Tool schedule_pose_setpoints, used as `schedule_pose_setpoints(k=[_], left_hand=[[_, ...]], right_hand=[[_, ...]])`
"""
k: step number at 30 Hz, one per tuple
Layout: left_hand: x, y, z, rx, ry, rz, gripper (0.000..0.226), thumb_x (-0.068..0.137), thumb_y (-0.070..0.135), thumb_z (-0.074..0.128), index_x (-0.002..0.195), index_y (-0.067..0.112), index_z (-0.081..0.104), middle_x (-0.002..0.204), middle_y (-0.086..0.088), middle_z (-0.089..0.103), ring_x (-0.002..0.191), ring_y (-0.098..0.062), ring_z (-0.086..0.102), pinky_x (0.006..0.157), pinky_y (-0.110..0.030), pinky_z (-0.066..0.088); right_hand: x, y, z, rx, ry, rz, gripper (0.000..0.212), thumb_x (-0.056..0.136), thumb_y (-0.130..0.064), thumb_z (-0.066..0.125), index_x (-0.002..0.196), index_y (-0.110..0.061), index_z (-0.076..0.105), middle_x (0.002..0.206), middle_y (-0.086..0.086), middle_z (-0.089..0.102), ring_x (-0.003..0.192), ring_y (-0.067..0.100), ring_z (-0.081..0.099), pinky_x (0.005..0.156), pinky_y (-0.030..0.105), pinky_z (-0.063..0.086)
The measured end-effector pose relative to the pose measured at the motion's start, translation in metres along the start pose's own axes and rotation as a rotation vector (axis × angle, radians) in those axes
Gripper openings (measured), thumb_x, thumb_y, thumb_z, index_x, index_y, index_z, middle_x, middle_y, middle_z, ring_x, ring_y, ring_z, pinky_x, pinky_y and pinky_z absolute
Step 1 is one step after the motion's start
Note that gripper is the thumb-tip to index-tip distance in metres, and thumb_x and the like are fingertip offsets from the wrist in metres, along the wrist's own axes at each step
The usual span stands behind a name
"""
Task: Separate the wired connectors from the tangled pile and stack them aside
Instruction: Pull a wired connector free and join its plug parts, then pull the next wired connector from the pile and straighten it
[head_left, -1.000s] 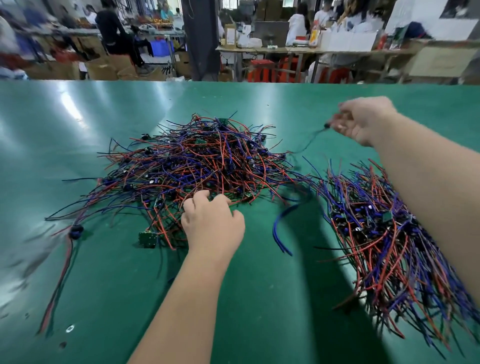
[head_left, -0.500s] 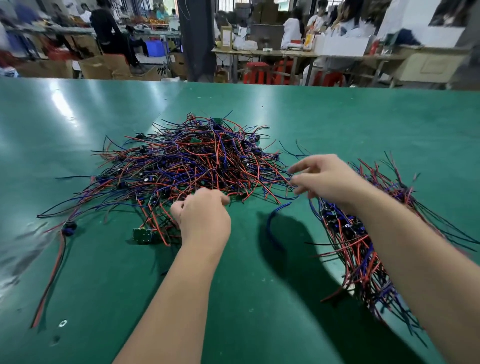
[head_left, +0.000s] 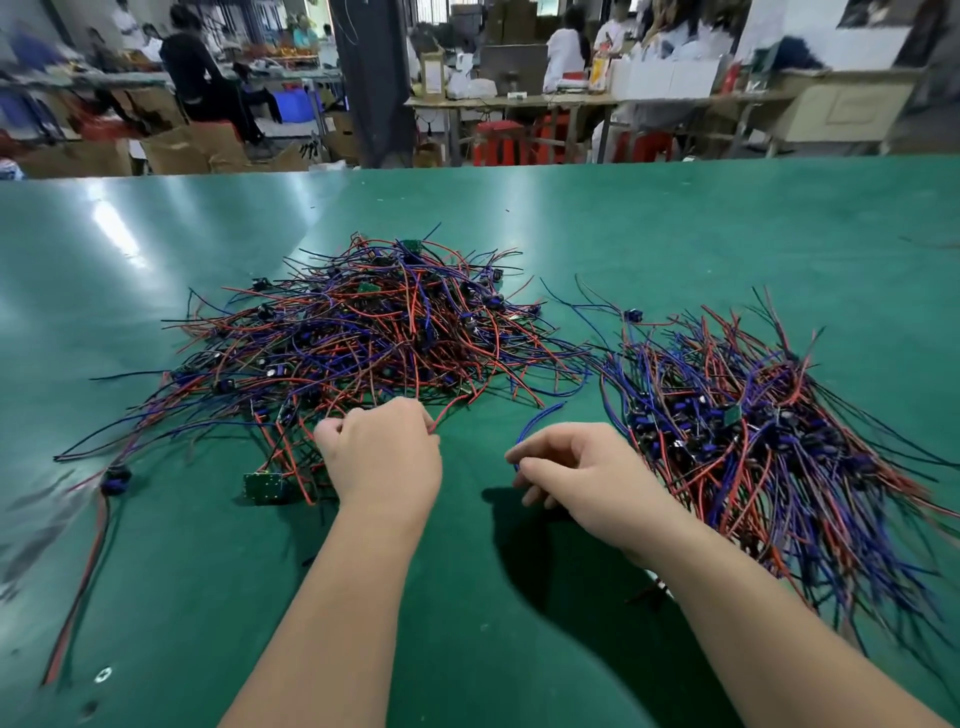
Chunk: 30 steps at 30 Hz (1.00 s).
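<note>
Wired connectors (head_left: 363, 332) lie heaped at twelve o'clock of the left hand (head_left: 384, 457), whose curled fingers pinch a red wire (head_left: 452, 410) at the heap's near edge. The right hand (head_left: 576, 473), nearer the stack (head_left: 753, 431) at its three o'clock, pinches a blue wire (head_left: 537, 418) running toward one o'clock.

Sorted stack (head_left: 779, 441) blurs and runs off right edge.

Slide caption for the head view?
Left hand grips red wire at tangled pile; right hand pinches blue wire beside sorted stack.
</note>
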<state>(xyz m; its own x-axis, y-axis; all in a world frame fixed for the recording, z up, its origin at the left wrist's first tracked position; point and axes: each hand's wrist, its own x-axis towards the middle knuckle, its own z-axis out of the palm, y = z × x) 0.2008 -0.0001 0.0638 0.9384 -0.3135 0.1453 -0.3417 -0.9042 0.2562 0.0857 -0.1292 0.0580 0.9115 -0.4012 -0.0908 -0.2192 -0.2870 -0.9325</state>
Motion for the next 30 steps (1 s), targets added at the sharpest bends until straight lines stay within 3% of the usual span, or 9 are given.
schedule_pose_setpoints(k=[4, 6, 8, 10, 14, 18, 21, 25, 30], left_hand=[[-0.002, 0.005, -0.004, -0.282, 0.243, 0.039, 0.018, 0.092, 0.040, 0.057, 0.088, 0.031, 0.072, 0.079, 0.008, 0.070, 0.083, -0.018, 0.060, 0.086, -0.032, 0.018], [-0.005, 0.010, -0.006, -0.472, 0.401, 0.089, 0.017, 0.092, 0.035, 0.059, 0.087, 0.029, 0.074, 0.074, 0.007, 0.072, 0.068, -0.018, 0.061, 0.090, -0.032, 0.030], [-0.009, 0.015, -0.008, -0.710, 0.522, 0.108, 0.015, 0.093, 0.028, 0.060, 0.084, 0.025, 0.072, 0.073, 0.011, 0.071, 0.056, -0.015, 0.059, 0.077, -0.037, 0.048], [-0.011, 0.021, -0.010, -0.996, 0.568, 0.092, 0.015, 0.094, 0.025, 0.059, 0.082, 0.023, 0.068, 0.076, 0.016, 0.071, 0.058, -0.009, 0.063, 0.062, -0.028, 0.050], [-0.015, 0.031, -0.017, -1.383, 0.549, 0.126, 0.015, 0.097, 0.022, 0.052, 0.084, 0.025, 0.060, 0.085, 0.009, 0.074, 0.072, -0.015, 0.070, 0.068, -0.021, 0.052], [-0.012, 0.029, -0.013, -1.396, 0.390, 0.030, 0.019, 0.101, 0.020, 0.046, 0.083, 0.019, 0.054, 0.087, 0.004, 0.074, 0.071, -0.014, 0.070, 0.067, -0.019, 0.051], [-0.011, 0.031, -0.014, -1.463, 0.231, 0.110, 0.020, 0.101, 0.013, 0.043, 0.084, 0.014, 0.053, 0.086, -0.004, 0.073, 0.072, -0.017, 0.070, 0.065, -0.018, 0.051], [-0.013, 0.036, -0.013, -1.545, 0.003, 0.243, 0.019, 0.100, 0.011, 0.043, 0.084, 0.008, 0.053, 0.079, 0.003, 0.070, 0.078, -0.018, 0.072, 0.061, -0.023, 0.054], [-0.018, 0.039, -0.015, -1.602, -0.222, 0.287, 0.018, 0.095, 0.012, 0.045, 0.082, 0.007, 0.056, 0.071, 0.005, 0.068, 0.075, -0.015, 0.071, 0.058, -0.025, 0.055]], right_hand=[[0.001, 0.001, 0.001, 0.036, 0.004, -0.002, 0.023, 0.089, -0.008, 0.056, 0.080, -0.025, 0.070, 0.068, -0.004, 0.072, 0.060, 0.007, 0.066, 0.058, 0.019, 0.049], [0.001, 0.000, 0.000, 0.084, 0.009, -0.005, 0.023, 0.089, -0.007, 0.054, 0.083, -0.022, 0.070, 0.069, 0.000, 0.072, 0.060, 0.011, 0.066, 0.061, 0.023, 0.051], [0.002, -0.002, -0.001, 0.128, 0.030, -0.021, 0.024, 0.089, -0.004, 0.053, 0.086, -0.020, 0.070, 0.071, 0.002, 0.072, 0.060, 0.014, 0.065, 0.063, 0.026, 0.052], [0.002, -0.005, -0.003, 0.200, 0.052, -0.030, 0.026, 0.090, -0.001, 0.052, 0.088, -0.019, 0.070, 0.069, 0.002, 0.071, 0.058, 0.014, 0.063, 0.058, 0.024, 0.050], [0.002, -0.008, -0.005, 0.359, 0.068, -0.012, 0.024, 0.089, 0.002, 0.053, 0.095, -0.015, 0.068, 0.067, 0.000, 0.069, 0.055, 0.010, 0.061, 0.050, 0.018, 0.046], [0.002, -0.008, -0.006, 0.391, 0.079, -0.027, 0.032, 0.087, 0.001, 0.062, 0.112, -0.017, 0.062, 0.081, 0.005, 0.067, 0.062, 0.012, 0.063, 0.054, 0.018, 0.044], [0.000, -0.013, -0.007, 0.600, 0.035, -0.028, 0.043, 0.083, 0.003, 0.064, 0.120, -0.019, 0.056, 0.092, 0.008, 0.067, 0.066, 0.015, 0.066, 0.053, 0.018, 0.045], [-0.001, -0.024, -0.021, 1.021, -0.012, -0.057, 0.037, 0.068, -0.011, 0.067, 0.103, -0.017, 0.056, 0.097, 0.009, 0.071, 0.064, 0.014, 0.068, 0.051, 0.016, 0.048], [0.000, -0.028, -0.035, 1.067, 0.144, -0.174, 0.023, 0.072, -0.020, 0.062, 0.091, -0.022, 0.075, 0.086, 0.004, 0.065, 0.058, 0.008, 0.056, 0.051, 0.016, 0.042]])
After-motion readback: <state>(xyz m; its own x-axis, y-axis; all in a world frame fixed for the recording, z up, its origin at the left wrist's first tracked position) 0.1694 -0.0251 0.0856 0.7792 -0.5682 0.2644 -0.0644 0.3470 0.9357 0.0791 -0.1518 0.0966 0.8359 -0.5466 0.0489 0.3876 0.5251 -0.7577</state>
